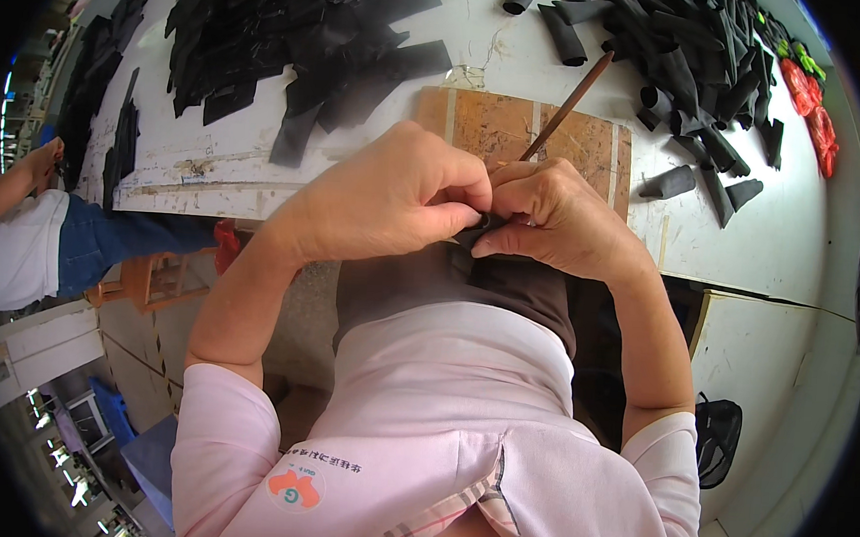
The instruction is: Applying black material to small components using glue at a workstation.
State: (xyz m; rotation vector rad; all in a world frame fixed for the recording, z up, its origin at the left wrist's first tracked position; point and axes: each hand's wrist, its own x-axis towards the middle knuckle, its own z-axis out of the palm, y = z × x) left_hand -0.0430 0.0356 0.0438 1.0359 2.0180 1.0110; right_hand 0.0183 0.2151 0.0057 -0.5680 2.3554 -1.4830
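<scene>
My left hand (390,196) and my right hand (567,215) meet at the table's front edge, just above my lap. Both are closed, thumbs and fingertips pinching a small black fabric piece (471,234) between them. Most of that piece is hidden by my fingers. A slim brown stick (573,103) slants up and to the right from behind my right hand; whether that hand grips it I cannot tell. Beneath the stick lies a worn brown board (491,121) with pale stripes.
Flat black fabric pieces (257,36) are heaped at the far left of the white table (557,76). Rolled black tubes (684,68) pile up at the far right, beside red plastic bags (812,118). Another person (23,237) is at the left, near a wooden stool (152,278).
</scene>
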